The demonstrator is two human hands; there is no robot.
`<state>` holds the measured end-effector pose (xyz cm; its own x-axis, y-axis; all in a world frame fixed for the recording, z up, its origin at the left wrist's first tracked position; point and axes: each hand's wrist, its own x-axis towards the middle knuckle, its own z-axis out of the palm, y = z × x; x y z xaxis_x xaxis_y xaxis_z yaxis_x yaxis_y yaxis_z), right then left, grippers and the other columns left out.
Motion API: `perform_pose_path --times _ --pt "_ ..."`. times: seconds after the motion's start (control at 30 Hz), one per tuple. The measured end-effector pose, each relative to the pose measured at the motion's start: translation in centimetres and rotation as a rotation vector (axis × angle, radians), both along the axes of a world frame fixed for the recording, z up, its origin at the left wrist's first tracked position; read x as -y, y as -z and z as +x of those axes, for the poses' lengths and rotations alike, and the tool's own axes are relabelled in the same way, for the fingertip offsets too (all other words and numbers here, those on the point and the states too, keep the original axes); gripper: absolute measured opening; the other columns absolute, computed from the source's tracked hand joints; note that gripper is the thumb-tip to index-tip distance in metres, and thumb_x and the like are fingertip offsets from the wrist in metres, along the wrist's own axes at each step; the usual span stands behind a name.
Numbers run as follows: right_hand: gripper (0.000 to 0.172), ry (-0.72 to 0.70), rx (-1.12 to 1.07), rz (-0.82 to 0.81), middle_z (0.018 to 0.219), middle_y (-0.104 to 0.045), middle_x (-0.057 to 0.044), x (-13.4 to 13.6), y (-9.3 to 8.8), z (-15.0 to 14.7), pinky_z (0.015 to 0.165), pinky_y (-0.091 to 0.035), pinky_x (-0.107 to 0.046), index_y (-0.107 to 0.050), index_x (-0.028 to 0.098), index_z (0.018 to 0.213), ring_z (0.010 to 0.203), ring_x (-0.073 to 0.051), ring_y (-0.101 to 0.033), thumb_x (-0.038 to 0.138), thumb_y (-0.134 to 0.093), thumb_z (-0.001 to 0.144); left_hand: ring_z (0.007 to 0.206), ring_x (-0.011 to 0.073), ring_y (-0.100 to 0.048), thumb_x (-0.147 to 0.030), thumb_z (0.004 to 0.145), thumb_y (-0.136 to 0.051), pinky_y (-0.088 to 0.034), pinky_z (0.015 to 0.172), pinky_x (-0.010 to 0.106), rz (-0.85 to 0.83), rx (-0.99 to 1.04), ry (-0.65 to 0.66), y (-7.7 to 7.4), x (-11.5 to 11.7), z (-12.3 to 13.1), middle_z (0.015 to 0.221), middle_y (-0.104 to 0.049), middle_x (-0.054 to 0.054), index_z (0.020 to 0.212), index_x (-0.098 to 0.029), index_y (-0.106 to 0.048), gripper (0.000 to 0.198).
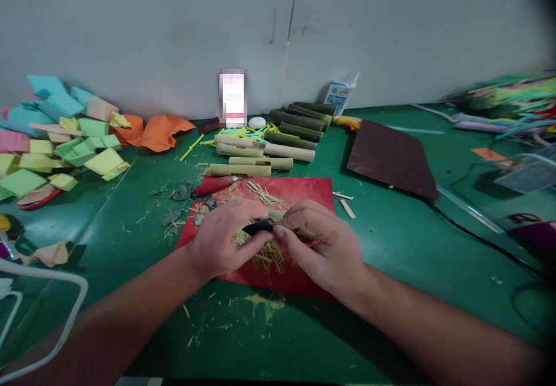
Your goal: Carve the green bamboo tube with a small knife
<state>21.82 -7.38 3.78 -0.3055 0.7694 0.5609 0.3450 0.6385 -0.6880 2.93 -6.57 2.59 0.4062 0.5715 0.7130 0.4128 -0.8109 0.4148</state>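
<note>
Both of my hands meet over a red sheet (315,192) strewn with pale bamboo shavings (269,255). My left hand (221,235) is closed around a short pale-green bamboo piece (274,214), mostly hidden by the fingers. A small black folded piece (256,228), which looks like sandpaper, lies against it, above the left thumb. With thumb and fingertips, my right hand (325,244) pinches the black piece's right end. Just behind my left hand rests a red-handled tool (219,185), its tip among the shavings. Dark worn scraps (182,190) lie left of that handle.
Behind the sheet lie several bamboo tubes (238,170), some split. A lit phone (233,99) leans on the wall. Folded coloured papers (61,154) pile up at left. A dark brown sheet (391,157) lies right, with a black cable (482,235) beside it on the green table (391,235).
</note>
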Motion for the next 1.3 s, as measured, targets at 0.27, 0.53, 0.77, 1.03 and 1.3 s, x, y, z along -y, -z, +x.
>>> perform_pose_path --times 0.27,0.53,0.77,1.03,1.3 --pt "0.016 0.050 -0.134 -0.264 0.063 -0.056 0.001 0.1 0.6 -0.4 0.058 -0.042 -0.026 -0.059 0.020 0.064 0.061 -0.012 -0.053 0.026 -0.062 0.079 0.099 0.0178 -0.060 -0.011 0.076 -0.062 -0.052 0.086 0.032 0.104 -0.133 -0.046 0.2 -0.2 0.2 0.108 -0.062 0.009 0.112 -0.017 -0.053 0.038" --pt "0.018 0.027 -0.256 -0.411 0.064 -0.058 0.000 0.3 0.3 -0.8 0.055 -0.043 -0.025 -0.059 0.020 0.064 0.059 -0.012 -0.053 0.030 -0.061 0.079 0.103 0.0183 -0.059 -0.011 0.075 -0.064 -0.051 0.088 0.032 0.124 -0.163 -0.017 0.3 -0.2 0.1 0.111 -0.062 0.010 0.113 -0.015 -0.053 0.040" --pt "0.015 0.045 -0.053 -0.199 0.069 -0.060 -0.001 -0.3 0.4 -0.3 0.062 -0.044 -0.028 -0.059 0.020 0.070 0.067 -0.014 -0.055 0.027 -0.055 0.083 0.093 0.0146 -0.062 -0.014 0.078 -0.063 -0.051 0.085 0.027 0.065 -0.079 -0.054 -0.3 -0.6 -0.3 0.099 -0.066 0.007 0.099 -0.016 -0.060 0.021" --pt "0.023 0.196 0.624 0.016 0.091 -0.060 -0.010 -1.8 0.4 0.7 0.073 -0.042 -0.036 -0.063 0.017 0.087 0.085 -0.023 -0.053 0.037 -0.057 0.079 0.093 0.0161 -0.062 -0.021 0.082 -0.058 -0.050 0.086 0.029 -0.191 -0.088 -0.383 0.6 -3.4 -3.2 0.099 -0.067 0.005 0.095 -0.018 -0.064 0.014" --pt "0.017 0.194 0.771 -0.062 0.086 -0.061 -0.008 -2.5 1.0 0.9 0.067 -0.039 -0.032 -0.063 0.017 0.085 0.079 -0.020 -0.053 0.031 -0.054 0.080 0.093 0.0162 -0.062 -0.020 0.081 -0.060 -0.049 0.088 0.031 -0.219 -0.152 -0.281 0.9 -3.6 -3.6 0.096 -0.068 0.004 0.091 -0.019 -0.065 0.012"
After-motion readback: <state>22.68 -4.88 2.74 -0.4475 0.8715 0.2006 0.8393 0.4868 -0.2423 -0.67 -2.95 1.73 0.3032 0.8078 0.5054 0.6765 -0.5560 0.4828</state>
